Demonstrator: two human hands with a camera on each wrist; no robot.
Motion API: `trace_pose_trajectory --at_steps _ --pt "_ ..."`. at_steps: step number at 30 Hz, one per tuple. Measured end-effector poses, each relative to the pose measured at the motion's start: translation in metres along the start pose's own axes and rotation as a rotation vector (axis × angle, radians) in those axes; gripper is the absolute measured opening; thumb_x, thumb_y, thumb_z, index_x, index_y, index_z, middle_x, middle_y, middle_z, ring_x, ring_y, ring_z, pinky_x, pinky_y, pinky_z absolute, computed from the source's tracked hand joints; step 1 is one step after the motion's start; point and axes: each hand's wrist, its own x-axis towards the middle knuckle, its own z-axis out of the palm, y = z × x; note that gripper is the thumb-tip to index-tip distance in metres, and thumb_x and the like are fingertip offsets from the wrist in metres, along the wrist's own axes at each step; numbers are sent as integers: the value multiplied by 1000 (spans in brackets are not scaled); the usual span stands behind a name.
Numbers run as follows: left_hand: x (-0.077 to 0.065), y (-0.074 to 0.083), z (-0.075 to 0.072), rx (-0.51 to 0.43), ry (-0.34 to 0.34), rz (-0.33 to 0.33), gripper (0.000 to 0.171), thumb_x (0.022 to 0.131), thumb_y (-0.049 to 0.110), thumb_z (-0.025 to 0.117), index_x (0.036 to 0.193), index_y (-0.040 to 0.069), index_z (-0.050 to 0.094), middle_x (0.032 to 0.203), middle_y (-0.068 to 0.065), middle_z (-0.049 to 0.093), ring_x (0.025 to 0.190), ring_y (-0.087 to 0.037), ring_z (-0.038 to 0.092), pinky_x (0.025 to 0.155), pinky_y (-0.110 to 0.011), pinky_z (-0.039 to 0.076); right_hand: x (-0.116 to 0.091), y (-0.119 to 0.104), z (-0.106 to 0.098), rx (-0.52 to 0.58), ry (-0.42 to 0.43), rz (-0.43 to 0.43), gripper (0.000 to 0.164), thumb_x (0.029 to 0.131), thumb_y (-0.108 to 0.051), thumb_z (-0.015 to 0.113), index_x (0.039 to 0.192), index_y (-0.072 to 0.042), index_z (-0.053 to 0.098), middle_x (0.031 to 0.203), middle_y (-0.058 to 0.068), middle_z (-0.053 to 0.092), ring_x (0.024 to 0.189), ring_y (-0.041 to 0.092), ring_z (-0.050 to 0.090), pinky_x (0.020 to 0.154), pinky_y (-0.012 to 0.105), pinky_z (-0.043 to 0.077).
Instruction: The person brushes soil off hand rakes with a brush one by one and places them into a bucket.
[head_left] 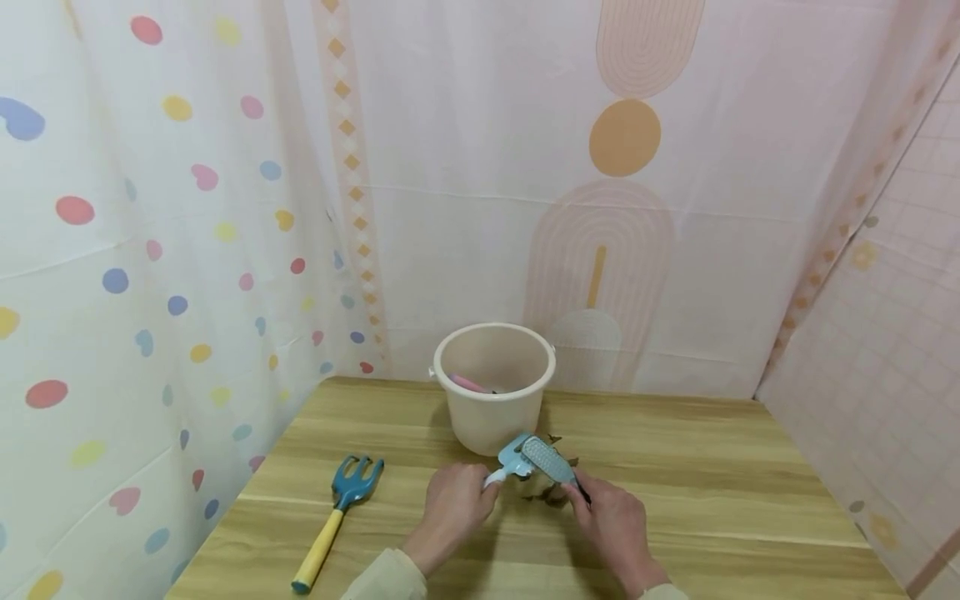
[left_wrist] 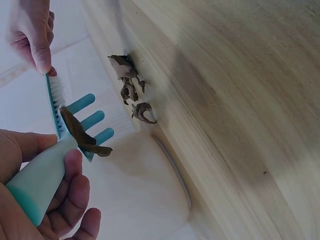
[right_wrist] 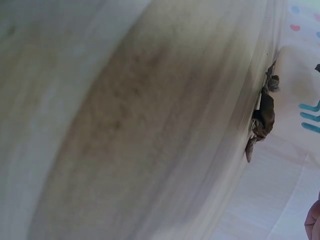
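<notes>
- Patterned cloth (head_left: 450, 250) is hanging behind and beside the table.
- Wood-grain table (head_left: 720, 500) is carrying everything.
- Pale bucket (head_left: 493, 423) is standing near the table's back edge; a pink item (head_left: 468, 383) is lying inside.
- Yellow-handled fork (head_left: 330, 529) is lying on the table, left of the hands, blue tines facing away.
- Left hand (head_left: 456, 500) is gripping, fingers clamped round the pale handle of a light-blue three-pronged tool (head_left: 512, 460), just in front of the bucket.
- Right hand (head_left: 613, 515) is holding a blue brush (head_left: 547, 460), fingers clamped on its handle; white bristles are facing the tool's head, right up close.
- Brown leaf (left_wrist: 75, 127) is resting across the tool's head.
- Brown scraps (left_wrist: 125, 72) are lying on the table, near the bucket.
</notes>
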Motion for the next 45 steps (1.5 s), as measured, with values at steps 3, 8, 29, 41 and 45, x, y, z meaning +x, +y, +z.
trace_pose_trajectory --at_steps 3,8,29,41,45 --pt "0 0 0 2 -2 1 29 80 21 73 57 18 55 49 8 45 44 -13 43 43 -29 31 2 1 -3 -7 -40 67 27 81 -26 80 102 -10 77 72 8 71 50 19 61 40 29 38" --pt "-1 -1 0 -9 -11 -8 32 82 22 72 56 19 53 49 8 45 43 -13 43 42 -29 31 2 1 -5 20 -22 74 27 82 -25 79 104 -9 77 74 7 72 49 13 57 40 27 37" --pt "0 -1 1 -41 -30 -40 38 85 22 71 54 19 47 48 9 41 43 -11 39 42 -29 30 -3 2 4 22 20 -28 29 75 -21 84 101 -8 77 64 0 67 45 -4 34 40 15 25" --pt "0 -2 2 -52 -43 -50 38 85 22 70 55 20 48 48 10 40 44 -10 38 42 -28 30 0 3 2 20 -47 78 27 81 -24 81 102 -7 77 69 6 70 45 4 43 40 21 30" --pt "0 -3 3 -55 -52 -54 37 85 22 70 55 19 49 48 10 40 44 -10 38 42 -28 30 1 3 1 23 -70 109 26 84 -25 79 102 -6 77 72 6 71 47 5 47 40 23 32"
